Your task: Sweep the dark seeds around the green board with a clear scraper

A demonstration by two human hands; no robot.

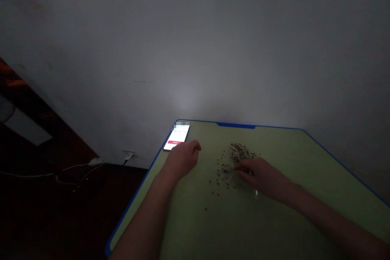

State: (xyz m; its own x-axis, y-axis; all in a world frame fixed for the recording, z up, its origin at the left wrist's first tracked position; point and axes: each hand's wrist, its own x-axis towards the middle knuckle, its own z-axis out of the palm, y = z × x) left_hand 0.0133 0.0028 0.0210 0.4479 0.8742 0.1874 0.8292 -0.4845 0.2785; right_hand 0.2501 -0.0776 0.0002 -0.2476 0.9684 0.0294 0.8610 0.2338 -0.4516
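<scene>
Small dark grains, like seeds or peppercorns, lie in a dense heap point(242, 152) on the green tabletop, with loose ones strewn to its left and front. My right hand point(260, 174) is at the heap's near edge, its thumb and fingers pinched together. Beneath those fingertips is a crumpled clear plastic bag point(231, 178), and dark specks show at it. What the pinch holds is too small and dim to make out. My left hand point(184, 157) is curled closed left of the grains, beside a lit phone point(176, 136); its palm is hidden.
The green table point(189, 227) has a blue rim and stands against a grey wall point(243, 48). Down on the left, a white plug point(128, 157) sits in a wall socket, and pale cables point(76, 167) run across the dark floor. The room is dim.
</scene>
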